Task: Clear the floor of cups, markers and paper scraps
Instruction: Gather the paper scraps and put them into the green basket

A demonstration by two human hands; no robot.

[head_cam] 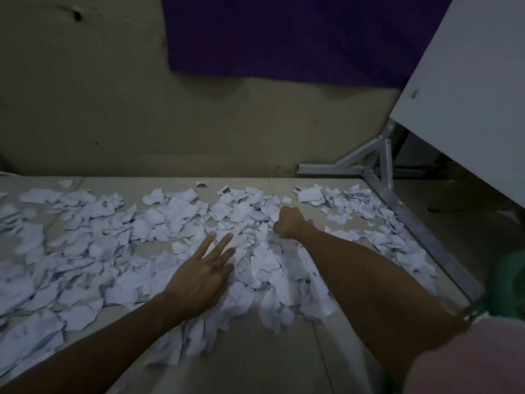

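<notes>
The left hand (203,273) lies flat, palm down, on the scraps (93,237), fingers straight and spread, its grip wide and holding nothing. The right hand (289,223) reaches further out with fingers curled into a fist over the scraps; whether it holds any, I cannot tell. Both forearms are bare and cut off at the lower edge. The light is dim and print on the scraps is unreadable. Torn, ragged white paper covers the pale floor (284,362) from the left edge to a grey metal frame (380,166).
</notes>
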